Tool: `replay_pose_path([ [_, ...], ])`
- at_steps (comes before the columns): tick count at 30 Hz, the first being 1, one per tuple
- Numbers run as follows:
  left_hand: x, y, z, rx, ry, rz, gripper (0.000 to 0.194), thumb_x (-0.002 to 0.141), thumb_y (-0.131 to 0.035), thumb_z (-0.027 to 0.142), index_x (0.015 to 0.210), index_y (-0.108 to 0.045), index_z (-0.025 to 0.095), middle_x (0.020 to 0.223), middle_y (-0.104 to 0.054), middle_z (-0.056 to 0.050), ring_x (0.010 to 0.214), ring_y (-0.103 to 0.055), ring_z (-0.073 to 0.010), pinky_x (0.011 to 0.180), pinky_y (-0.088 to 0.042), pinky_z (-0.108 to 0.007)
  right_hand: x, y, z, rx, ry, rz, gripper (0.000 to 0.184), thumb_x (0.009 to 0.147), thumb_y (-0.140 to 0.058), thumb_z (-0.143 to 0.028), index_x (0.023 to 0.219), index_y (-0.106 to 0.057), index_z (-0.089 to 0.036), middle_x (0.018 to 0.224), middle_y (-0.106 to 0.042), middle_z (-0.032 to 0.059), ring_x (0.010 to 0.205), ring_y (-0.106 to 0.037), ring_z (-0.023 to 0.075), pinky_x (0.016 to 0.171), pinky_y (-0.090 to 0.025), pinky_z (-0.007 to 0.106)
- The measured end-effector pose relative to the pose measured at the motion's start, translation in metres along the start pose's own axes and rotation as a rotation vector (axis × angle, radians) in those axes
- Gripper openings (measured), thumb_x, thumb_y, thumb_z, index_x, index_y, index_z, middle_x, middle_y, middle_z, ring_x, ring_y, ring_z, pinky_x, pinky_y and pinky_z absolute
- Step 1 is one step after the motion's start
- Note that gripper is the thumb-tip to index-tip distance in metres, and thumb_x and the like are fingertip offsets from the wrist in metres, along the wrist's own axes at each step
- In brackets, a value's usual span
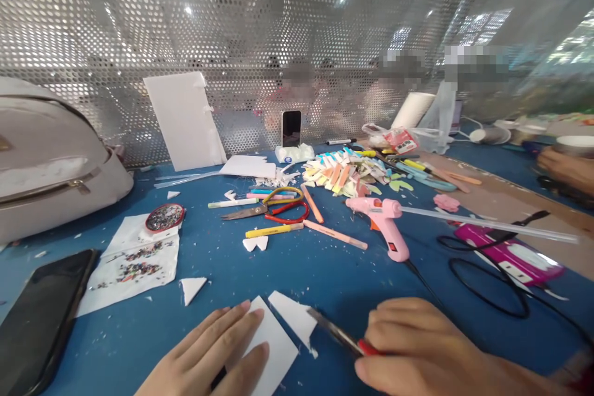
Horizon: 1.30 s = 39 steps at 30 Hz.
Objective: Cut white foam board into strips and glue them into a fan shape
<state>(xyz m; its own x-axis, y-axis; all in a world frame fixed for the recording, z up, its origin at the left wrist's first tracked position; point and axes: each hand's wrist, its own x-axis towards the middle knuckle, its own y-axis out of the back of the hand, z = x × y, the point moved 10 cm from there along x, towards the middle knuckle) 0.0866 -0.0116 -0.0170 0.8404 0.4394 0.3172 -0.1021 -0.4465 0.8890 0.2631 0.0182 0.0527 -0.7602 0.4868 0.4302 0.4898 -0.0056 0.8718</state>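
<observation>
My left hand (pixel 208 349) lies with its fingers stretched out over a white foam board piece (pixel 275 356), pressing it against the blue table (pixel 153 352). In my right hand (pixel 413 343) is a knife (pixel 336 331) with a grey metal blade and a red part at the grip; my fingers are wrapped round it. Its tip touches or lies just over a jagged white offcut (pixel 293 317), which is separated from the board by a narrow gap. A small white triangle (pixel 192 289) lies left of my hands.
Ahead lie scissors (pixel 264 209), several markers (pixel 273 231) and a pink glue gun (pixel 383 219) with its black cord. A phone (pixel 41 322) and backpack (pixel 55 167) are left; a magenta power strip (pixel 510 253) is right. Another person's hand (pixel 563 167) shows far right.
</observation>
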Motion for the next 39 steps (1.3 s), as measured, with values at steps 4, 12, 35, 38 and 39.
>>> replay_pose_path([
  [4, 0.0, 0.007, -0.011, 0.026, 0.078, 0.008, 0.061, 0.108, -0.017, 0.053, 0.149, -0.049, 0.021, 0.154, -0.049, -0.004, 0.138, -0.054, -0.0222, 0.106, -0.052, -0.034, 0.019, -0.017, 0.013, 0.006, -0.029, -0.038, 0.01, 0.099, -0.059, -0.026, 0.107, -0.063, -0.022, 0.09, -0.07, 0.0048, 0.079, -0.067, 0.0176, 0.074, -0.05, 0.028],
  [12, -0.005, 0.019, -0.035, 0.006, 0.287, 0.122, 0.082, 0.091, -0.049, 0.076, 0.144, -0.05, 0.013, 0.122, -0.074, -0.005, 0.108, -0.071, -0.0194, 0.103, -0.051, -0.03, 0.037, -0.065, 0.028, 0.04, -0.066, -0.217, 0.054, 0.076, -0.087, -0.042, 0.114, -0.058, -0.018, 0.094, -0.064, 0.0043, 0.084, -0.057, 0.0212, 0.074, -0.047, 0.031],
  [35, -0.008, 0.002, -0.02, -0.098, 0.362, -0.009, 0.027, 0.107, -0.047, 0.04, 0.124, -0.065, 0.032, 0.138, -0.064, 0.0, 0.113, -0.061, -0.0215, 0.109, -0.035, -0.044, 0.063, -0.028, 0.018, 0.265, 0.053, 0.075, 0.01, 0.089, -0.051, -0.017, 0.096, -0.056, -0.021, 0.073, -0.062, -0.0014, 0.061, -0.051, 0.0139, 0.059, -0.039, 0.026],
  [38, -0.007, 0.005, -0.02, -0.12, 0.34, 0.028, 0.027, 0.105, -0.048, 0.024, 0.122, -0.067, 0.033, 0.133, -0.068, 0.003, 0.107, -0.061, -0.0186, 0.117, -0.024, -0.043, 0.066, -0.032, 0.003, 0.329, 0.095, 0.051, 0.015, 0.085, -0.044, -0.011, 0.091, -0.053, -0.021, 0.066, -0.056, -0.0028, 0.057, -0.048, 0.013, 0.057, -0.037, 0.025],
  [39, -0.006, 0.006, -0.02, -0.118, 0.323, 0.032, 0.028, 0.105, -0.047, 0.025, 0.123, -0.067, 0.032, 0.131, -0.069, 0.003, 0.106, -0.062, -0.0183, 0.12, -0.021, -0.043, 0.066, -0.034, 0.0, 0.323, 0.104, 0.052, 0.016, 0.086, -0.043, -0.01, 0.093, -0.052, -0.021, 0.066, -0.055, -0.003, 0.057, -0.048, 0.0131, 0.057, -0.037, 0.026],
])
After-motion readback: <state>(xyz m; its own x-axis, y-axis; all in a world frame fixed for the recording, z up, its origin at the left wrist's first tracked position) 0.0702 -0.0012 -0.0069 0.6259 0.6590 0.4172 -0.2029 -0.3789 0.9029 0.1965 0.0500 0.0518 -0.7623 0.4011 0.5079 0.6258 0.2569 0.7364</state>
